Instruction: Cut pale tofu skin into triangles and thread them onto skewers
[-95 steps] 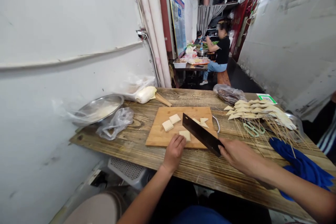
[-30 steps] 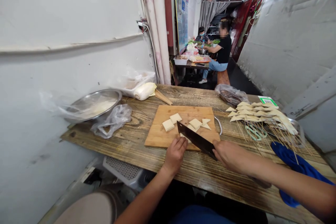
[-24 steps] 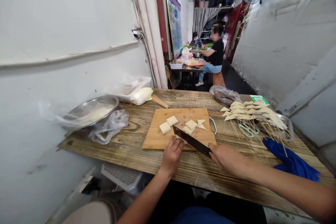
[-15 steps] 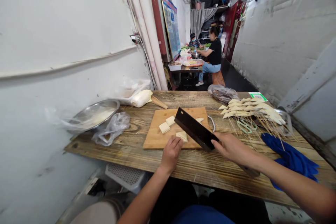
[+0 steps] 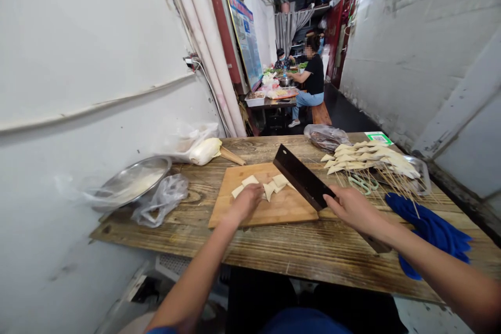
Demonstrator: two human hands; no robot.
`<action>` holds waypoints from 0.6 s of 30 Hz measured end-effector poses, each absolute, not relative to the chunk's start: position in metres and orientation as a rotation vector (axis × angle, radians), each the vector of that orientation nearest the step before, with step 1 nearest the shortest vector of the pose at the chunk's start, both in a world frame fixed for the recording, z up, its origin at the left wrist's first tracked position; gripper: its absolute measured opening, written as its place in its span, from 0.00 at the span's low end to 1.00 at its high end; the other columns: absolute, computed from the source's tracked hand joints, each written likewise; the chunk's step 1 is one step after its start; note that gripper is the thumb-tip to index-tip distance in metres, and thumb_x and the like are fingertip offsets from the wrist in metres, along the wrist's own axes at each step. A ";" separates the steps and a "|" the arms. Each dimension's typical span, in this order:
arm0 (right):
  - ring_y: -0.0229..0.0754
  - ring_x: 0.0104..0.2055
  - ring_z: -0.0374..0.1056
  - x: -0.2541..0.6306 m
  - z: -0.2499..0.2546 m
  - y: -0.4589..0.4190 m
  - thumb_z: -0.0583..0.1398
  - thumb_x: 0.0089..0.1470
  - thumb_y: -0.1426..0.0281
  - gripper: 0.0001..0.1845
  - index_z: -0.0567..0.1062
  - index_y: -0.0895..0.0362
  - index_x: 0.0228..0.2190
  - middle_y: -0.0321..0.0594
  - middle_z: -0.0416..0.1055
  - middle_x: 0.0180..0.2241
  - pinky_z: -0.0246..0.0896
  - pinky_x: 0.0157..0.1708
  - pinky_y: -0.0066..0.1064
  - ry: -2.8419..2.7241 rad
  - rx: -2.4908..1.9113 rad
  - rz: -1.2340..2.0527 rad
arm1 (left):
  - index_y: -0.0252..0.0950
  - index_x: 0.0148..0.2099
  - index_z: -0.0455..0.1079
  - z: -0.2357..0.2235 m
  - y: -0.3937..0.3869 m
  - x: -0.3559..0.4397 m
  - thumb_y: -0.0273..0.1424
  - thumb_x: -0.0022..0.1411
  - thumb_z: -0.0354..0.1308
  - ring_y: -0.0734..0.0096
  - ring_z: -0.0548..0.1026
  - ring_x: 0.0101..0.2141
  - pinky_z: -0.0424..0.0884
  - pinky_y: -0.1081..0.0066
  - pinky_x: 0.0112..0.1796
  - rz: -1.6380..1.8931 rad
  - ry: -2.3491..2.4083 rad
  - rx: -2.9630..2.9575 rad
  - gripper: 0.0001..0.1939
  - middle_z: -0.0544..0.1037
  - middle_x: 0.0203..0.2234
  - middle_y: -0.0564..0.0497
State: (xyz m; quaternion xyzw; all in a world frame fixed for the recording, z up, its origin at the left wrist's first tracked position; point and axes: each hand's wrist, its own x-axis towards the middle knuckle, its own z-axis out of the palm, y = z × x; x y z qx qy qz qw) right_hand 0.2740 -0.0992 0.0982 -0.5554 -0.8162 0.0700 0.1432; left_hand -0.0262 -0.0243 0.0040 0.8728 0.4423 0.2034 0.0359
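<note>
My right hand grips a dark cleaver by its handle, blade tilted up over the right side of a wooden cutting board. Reaching over the board from the left, my left hand has its fingers closed at a pale, triangular tofu-sheet piece. Further pale cut pieces lie behind those fingers, and another flat piece is between them and the blade. The fingertips are partly hidden and slightly blurred.
Skewered pale pieces, green-handled scissors and a blue cloth lie at right. At left are a metal bowl, a plastic bag and a bagged pale vegetable. A person sits farther back.
My left hand has moved forward over the board, from its near edge to the cut pieces. The cleaver has shifted right, away from the pieces, still in my right hand. The view has shifted slightly.
</note>
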 end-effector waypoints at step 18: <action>0.41 0.21 0.66 0.298 0.092 -0.121 0.45 0.56 0.63 0.14 0.63 0.55 0.24 0.37 0.66 0.15 0.53 0.23 0.28 -2.099 -1.684 0.448 | 0.30 0.40 0.70 0.046 0.047 0.078 0.30 0.34 0.64 0.55 0.75 0.37 0.70 0.69 0.36 -0.275 1.692 2.427 0.25 0.76 0.36 0.39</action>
